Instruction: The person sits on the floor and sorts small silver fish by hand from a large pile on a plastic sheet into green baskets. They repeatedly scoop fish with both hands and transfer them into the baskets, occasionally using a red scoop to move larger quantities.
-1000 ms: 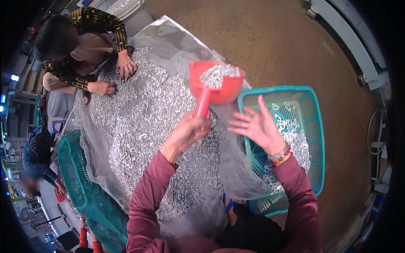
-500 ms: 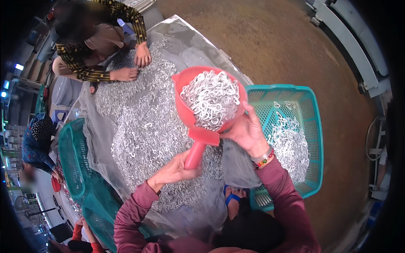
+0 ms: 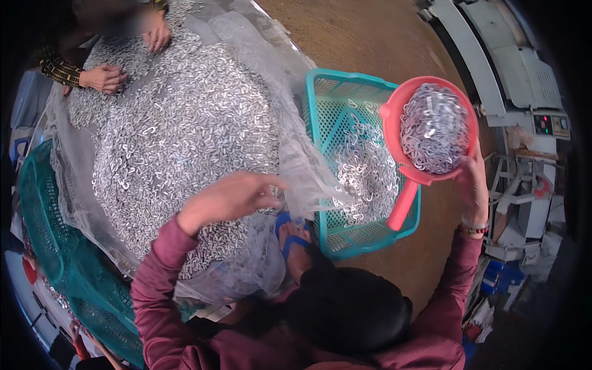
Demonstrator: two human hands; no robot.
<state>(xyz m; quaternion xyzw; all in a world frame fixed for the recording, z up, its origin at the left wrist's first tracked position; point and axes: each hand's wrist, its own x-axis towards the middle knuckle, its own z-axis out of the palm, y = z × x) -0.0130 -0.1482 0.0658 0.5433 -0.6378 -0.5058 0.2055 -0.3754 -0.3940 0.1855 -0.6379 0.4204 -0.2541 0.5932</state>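
Observation:
A red plastic dipper [image 3: 404,206], heaped with small silvery S-shaped metal hooks [image 3: 435,126], is held up at the right by my right hand [image 3: 473,188]. That hand is closed on the rim of its bowl. The dipper's handle points down and left, with no hand on it. Beneath and left of it stands a turquoise plastic basket [image 3: 327,243], part filled with more hooks [image 3: 367,185]. Over the near right of a wide pile of small metal pieces [image 3: 191,123], my left hand [image 3: 237,194] has its fingers apart and holds nothing. Its fingertips are close to a whitish translucent mesh sheet [image 3: 302,166].
Across the pile, a co-worker's two hands [image 3: 105,78] rest among the pieces. Dark green netting [image 3: 80,290] drapes along the left. Grey machinery [image 3: 518,61] lines the right side, beyond the brown floor [image 3: 364,37]. My sandalled foot [image 3: 293,237] is beside the basket.
My right hand has carried the filled dipper rightward, from over the pile to the basket's right side. My left hand has let go of its handle. The view has shifted right.

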